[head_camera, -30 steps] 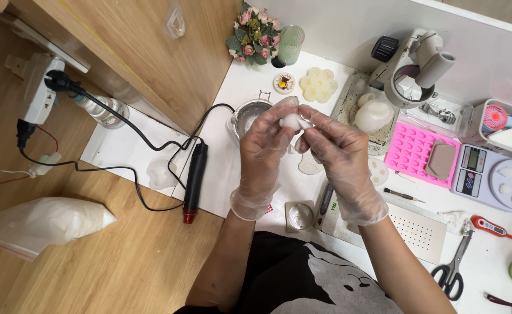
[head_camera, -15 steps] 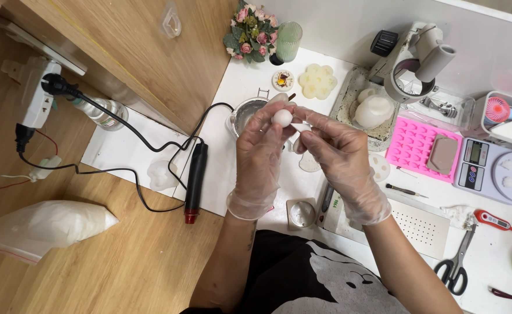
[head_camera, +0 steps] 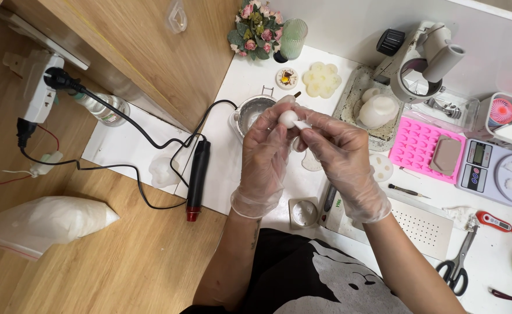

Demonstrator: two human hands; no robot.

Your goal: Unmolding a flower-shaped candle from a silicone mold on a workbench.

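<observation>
Fingers point(head_camera: 285, 104) around ball point(head_camera: 288, 119), above pot point(head_camera: 250, 113).

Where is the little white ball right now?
The white ball is pinched between the gloved left hand and right hand, just above the metal pot.

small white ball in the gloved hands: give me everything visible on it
The small white ball is round, smooth and matte, looking like plaster or wax; its material is unclear. It is held up above the white work surface, just in front of a small metal pot. The left hand, in a clear glove, pinches it at the fingertips; the gloved right hand meets it from the right with a small white piece at its edge. Its underside is hidden.
</observation>
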